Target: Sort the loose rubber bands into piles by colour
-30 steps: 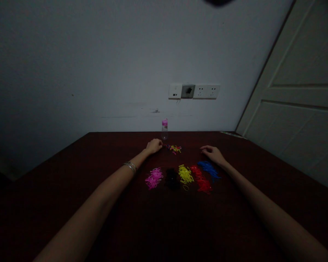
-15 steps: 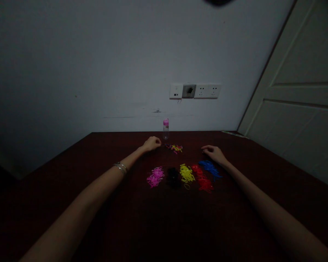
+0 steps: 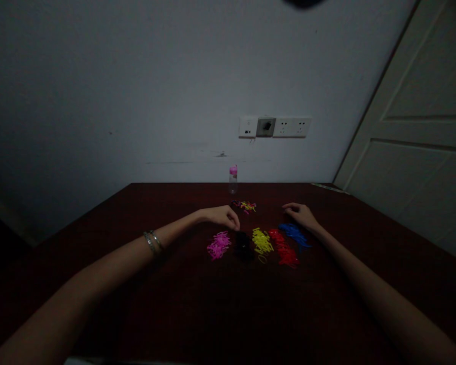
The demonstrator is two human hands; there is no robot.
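Big reddish-brown table (image 3: 182, 304), your left hand (image 3: 223, 217) closest to the black rubber bands (image 3: 243, 247)

Your left's got its fingers curled down, though I can't tell if it's pinching anything; your right hand (image 3: 302, 215) sits loosely half open, nothing showing in it, just beyond the blue rubber bands (image 3: 295, 235). That black pile's just your side of the left fingertips, slightly right, too dark to read a long axis.
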